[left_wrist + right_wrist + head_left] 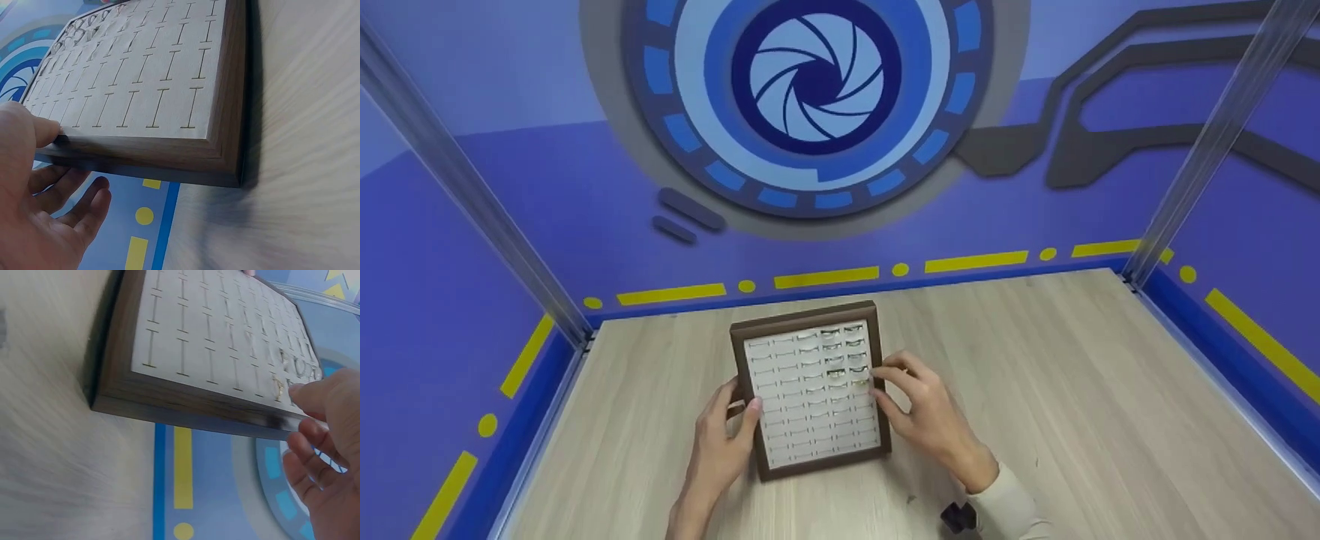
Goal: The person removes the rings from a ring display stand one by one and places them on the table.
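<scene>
A ring display tray (817,397) with a brown wooden frame and a white slotted pad stands tilted up on the table. My left hand (724,439) grips its left side, thumb on the front edge and fingers behind, as the left wrist view shows. Several rings (835,373) sit in slots toward the pad's upper right; many other slots hold none. My right hand (926,412) is at the tray's right edge, its thumb and index fingertips apart beside a gold-toned ring (278,388). In the right wrist view the thumb tip touches the pad near that ring, and the other fingers are loosely bent.
A light wood-grain table (1072,390) lies under the tray. Blue and purple printed panels (885,232) enclose it at the back and sides, with metal posts (1192,157) at the corners. A small black object (958,517) is beside the right sleeve.
</scene>
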The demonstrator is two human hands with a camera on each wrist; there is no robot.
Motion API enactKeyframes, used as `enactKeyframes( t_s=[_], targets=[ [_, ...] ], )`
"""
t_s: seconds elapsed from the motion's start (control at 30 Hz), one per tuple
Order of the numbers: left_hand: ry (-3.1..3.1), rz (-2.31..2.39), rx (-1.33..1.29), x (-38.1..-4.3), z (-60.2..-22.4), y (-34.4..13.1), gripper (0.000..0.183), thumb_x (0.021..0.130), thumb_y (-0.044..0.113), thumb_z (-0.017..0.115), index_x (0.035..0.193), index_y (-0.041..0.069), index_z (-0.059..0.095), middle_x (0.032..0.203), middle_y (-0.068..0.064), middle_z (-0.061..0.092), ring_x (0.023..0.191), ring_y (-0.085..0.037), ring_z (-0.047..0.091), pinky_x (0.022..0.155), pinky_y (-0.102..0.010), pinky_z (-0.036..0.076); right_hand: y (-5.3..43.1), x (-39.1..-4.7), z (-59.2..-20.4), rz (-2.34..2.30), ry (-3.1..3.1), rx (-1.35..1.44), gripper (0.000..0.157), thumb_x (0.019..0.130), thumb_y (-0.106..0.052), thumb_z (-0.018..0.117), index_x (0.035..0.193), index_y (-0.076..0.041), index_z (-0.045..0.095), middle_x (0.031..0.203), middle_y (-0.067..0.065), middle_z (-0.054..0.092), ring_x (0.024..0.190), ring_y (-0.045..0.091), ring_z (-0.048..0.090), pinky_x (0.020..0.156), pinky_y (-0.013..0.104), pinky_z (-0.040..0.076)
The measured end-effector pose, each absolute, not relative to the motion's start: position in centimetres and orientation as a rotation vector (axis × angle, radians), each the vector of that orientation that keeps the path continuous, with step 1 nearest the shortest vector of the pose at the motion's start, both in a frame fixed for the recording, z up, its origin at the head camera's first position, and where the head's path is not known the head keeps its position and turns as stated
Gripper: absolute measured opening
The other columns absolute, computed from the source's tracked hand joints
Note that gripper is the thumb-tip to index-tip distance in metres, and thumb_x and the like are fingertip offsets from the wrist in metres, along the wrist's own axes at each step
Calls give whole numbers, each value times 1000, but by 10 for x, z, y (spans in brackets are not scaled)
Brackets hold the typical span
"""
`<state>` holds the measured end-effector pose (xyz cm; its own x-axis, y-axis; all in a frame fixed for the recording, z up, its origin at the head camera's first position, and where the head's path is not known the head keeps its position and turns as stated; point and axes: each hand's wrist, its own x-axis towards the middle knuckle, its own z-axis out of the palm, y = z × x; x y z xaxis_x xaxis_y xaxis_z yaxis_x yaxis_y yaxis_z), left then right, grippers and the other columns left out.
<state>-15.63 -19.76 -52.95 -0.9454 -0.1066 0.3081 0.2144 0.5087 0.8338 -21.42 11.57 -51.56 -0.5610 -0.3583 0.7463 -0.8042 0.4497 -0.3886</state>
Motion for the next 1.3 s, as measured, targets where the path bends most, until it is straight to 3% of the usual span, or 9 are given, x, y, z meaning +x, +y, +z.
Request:
enactKeyframes(
  t_s=[0.27, 0.6, 0.93, 1.13, 1.3],
  targets=[
    [-2423, -1386, -93, -158, -531, -195, 50, 111, 24, 62, 154, 2, 51, 137, -14, 67, 127, -30, 66, 108, -50, 58, 105, -216, -527, 1007, -2066, 934, 24, 86, 7, 85, 105, -6, 80, 100, 1, 65, 90, 12, 66, 77, 18, 58],
    [-2414, -1393, -95, -158, -534, -194, 51, 111, 20, 59, 156, -2, 48, 135, -15, 67, 124, -30, 67, 107, -49, 59, 97, -217, -535, 1007, -1997, 897, 29, 79, 13, 88, 101, -6, 83, 95, 0, 63, 85, 11, 64, 72, 16, 56],
    [-2405, -1360, -87, -158, -533, -191, 49, 109, 12, 62, 154, -5, 49, 133, -17, 68, 121, -30, 68, 103, -47, 61, 95, -216, -536, 987, -2050, 873, 17, 89, 5, 83, 98, -9, 78, 94, 0, 63, 81, 8, 61, 66, 15, 49],
    [-2421, -1370, -66, -158, -532, -192, 50, 109, 13, 61, 155, -4, 49, 133, -18, 67, 121, -32, 68, 104, -48, 61, 98, -216, -534, 998, -2097, 890, 15, 93, 3, 80, 101, -9, 77, 97, -2, 64, 87, 8, 65, 74, 14, 53],
    [-2419, -1383, -40, -158, -532, -192, 51, 109, 15, 62, 155, -3, 49, 133, -18, 68, 120, -31, 69, 104, -47, 61, 102, -216, -531, 992, -2103, 924, 10, 97, 0, 76, 102, -9, 77, 100, 0, 69, 92, 11, 68, 79, 21, 59]
  ],
)
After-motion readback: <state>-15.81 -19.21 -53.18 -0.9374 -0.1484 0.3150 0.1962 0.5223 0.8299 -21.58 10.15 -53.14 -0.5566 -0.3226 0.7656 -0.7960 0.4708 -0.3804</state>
